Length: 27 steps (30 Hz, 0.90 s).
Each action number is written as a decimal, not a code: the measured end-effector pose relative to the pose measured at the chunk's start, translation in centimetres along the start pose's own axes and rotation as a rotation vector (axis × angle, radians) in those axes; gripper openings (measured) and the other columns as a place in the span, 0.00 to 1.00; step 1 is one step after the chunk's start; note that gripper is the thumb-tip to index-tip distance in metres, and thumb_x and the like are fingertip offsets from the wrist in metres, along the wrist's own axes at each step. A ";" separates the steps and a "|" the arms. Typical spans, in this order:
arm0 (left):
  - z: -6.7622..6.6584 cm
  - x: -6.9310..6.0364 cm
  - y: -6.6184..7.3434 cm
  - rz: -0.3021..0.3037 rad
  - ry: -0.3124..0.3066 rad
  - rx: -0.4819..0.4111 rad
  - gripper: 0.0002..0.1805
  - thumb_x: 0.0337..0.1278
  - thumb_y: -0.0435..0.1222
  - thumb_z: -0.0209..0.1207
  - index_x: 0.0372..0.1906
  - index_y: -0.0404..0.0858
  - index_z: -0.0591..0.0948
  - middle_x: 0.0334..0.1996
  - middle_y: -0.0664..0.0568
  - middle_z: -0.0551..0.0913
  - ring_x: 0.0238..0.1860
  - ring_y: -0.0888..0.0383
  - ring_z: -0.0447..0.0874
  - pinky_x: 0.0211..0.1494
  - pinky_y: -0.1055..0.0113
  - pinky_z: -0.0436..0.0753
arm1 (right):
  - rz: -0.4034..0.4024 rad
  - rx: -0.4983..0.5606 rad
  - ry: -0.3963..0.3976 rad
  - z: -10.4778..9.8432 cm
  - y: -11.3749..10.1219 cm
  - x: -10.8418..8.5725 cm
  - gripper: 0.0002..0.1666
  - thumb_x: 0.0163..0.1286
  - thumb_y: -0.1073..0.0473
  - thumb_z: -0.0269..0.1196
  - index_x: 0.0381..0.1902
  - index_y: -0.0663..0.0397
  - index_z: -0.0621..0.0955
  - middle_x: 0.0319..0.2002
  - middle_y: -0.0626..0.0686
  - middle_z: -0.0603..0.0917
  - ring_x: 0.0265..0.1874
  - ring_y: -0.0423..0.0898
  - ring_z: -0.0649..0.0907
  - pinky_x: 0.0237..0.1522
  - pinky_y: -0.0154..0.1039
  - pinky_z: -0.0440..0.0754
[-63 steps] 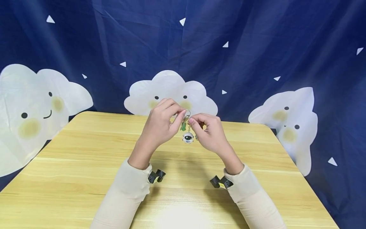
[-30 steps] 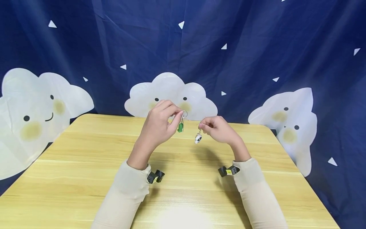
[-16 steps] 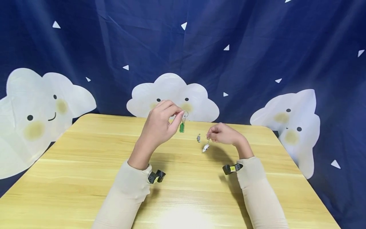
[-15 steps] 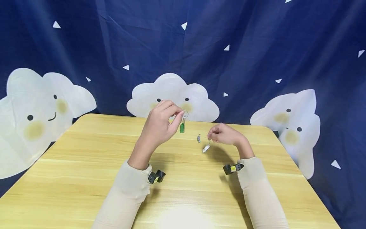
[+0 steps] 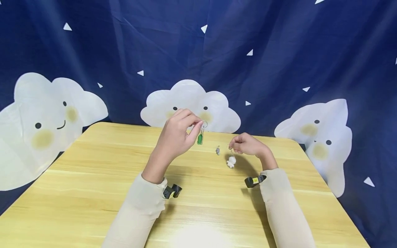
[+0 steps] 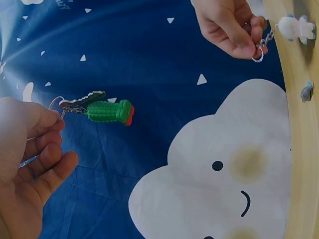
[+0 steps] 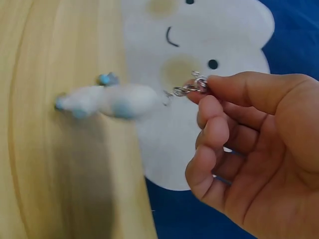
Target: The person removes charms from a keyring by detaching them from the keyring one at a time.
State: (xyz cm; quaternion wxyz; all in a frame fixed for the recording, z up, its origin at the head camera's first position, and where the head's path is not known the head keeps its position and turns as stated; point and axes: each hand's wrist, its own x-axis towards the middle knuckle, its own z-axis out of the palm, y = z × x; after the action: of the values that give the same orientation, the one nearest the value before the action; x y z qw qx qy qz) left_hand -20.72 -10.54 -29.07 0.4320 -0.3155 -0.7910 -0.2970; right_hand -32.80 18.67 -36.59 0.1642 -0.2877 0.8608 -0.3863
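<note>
My left hand (image 5: 178, 134) pinches a metal key ring (image 5: 205, 123) above the table. From it hang a green cactus charm (image 6: 107, 112) with a red base and a flat key (image 6: 83, 100) with a toothed edge. Lower and to the right, my right hand (image 5: 248, 144) pinches the small metal ring and chain (image 7: 187, 89) of a white astronaut keychain (image 5: 231, 162). The astronaut hangs just over the table and looks blurred in the right wrist view. Between the hands, a small grey-blue figurine (image 5: 217, 150) lies on the table.
The wooden table (image 5: 93, 193) has rounded far corners. Behind it hangs a dark blue curtain (image 5: 173, 41) printed with white clouds and triangles. Black wrist cameras (image 5: 172, 191) sit on both cuffs.
The hands were together at the key ring; the right has drawn away rightward and down with the astronaut keychain. The grey-blue figurine has come to lie on the table. The left hand stays put.
</note>
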 end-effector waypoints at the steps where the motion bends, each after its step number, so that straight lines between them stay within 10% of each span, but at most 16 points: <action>1: 0.0 0.0 0.0 -0.001 0.000 0.000 0.06 0.66 0.30 0.62 0.34 0.35 0.87 0.33 0.49 0.84 0.37 0.53 0.79 0.42 0.64 0.80 | 0.007 0.008 0.007 0.0 0.2 0.2 0.13 0.76 0.68 0.55 0.40 0.74 0.83 0.22 0.50 0.76 0.21 0.41 0.72 0.26 0.34 0.72; 27: 0.3 0.0 0.2 -0.006 -0.030 0.019 0.05 0.66 0.30 0.62 0.34 0.35 0.87 0.32 0.50 0.83 0.37 0.54 0.80 0.41 0.64 0.81 | 0.198 0.015 0.063 0.4 5.3 4.7 0.10 0.75 0.67 0.59 0.43 0.69 0.86 0.22 0.49 0.77 0.21 0.41 0.74 0.27 0.33 0.74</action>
State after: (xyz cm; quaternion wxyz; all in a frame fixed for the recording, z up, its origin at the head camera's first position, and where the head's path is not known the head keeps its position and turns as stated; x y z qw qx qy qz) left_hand -20.76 -10.21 -29.18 0.4220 -0.3134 -0.8012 -0.2861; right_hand -38.21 18.36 -41.15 0.1767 -0.1878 0.8869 -0.3833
